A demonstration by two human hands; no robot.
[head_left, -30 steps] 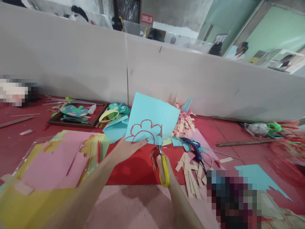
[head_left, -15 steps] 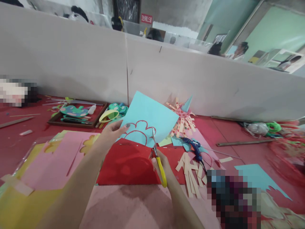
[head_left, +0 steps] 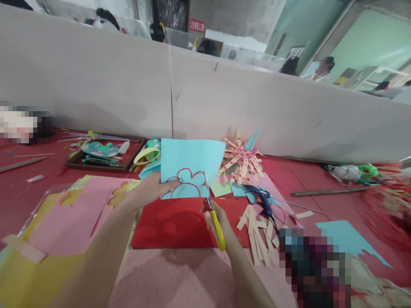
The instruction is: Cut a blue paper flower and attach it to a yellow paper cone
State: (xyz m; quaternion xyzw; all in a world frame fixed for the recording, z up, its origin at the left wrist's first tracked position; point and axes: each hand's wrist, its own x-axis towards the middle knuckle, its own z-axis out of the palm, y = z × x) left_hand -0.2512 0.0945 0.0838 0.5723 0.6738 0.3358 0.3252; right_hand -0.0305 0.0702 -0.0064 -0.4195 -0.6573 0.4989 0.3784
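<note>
A light blue paper (head_left: 195, 154) with a red scalloped cloud-like outline is held up above a red sheet (head_left: 180, 222). My left hand (head_left: 157, 188) pinches its lower left part, thumb on the front over the drawing. My right hand (head_left: 215, 216) grips yellow-handled scissors (head_left: 218, 235), whose blades point up at the paper's right edge, beside the red outline. How far apart the blades are is hard to make out.
Behind stand a wooden tray (head_left: 96, 167) of tools and a spiky paper-strip craft (head_left: 242, 156). To the right lie a blue glue gun (head_left: 263, 196), wooden strips (head_left: 257, 239) and a cut blue sheet (head_left: 349, 239). Pink paper (head_left: 73, 218) lies left. A white partition (head_left: 240, 98) stands beyond.
The blue paper has turned counterclockwise, its top edge now nearly level. My left hand has shifted slightly right and down with it. My right hand and the scissors have hardly moved.
</note>
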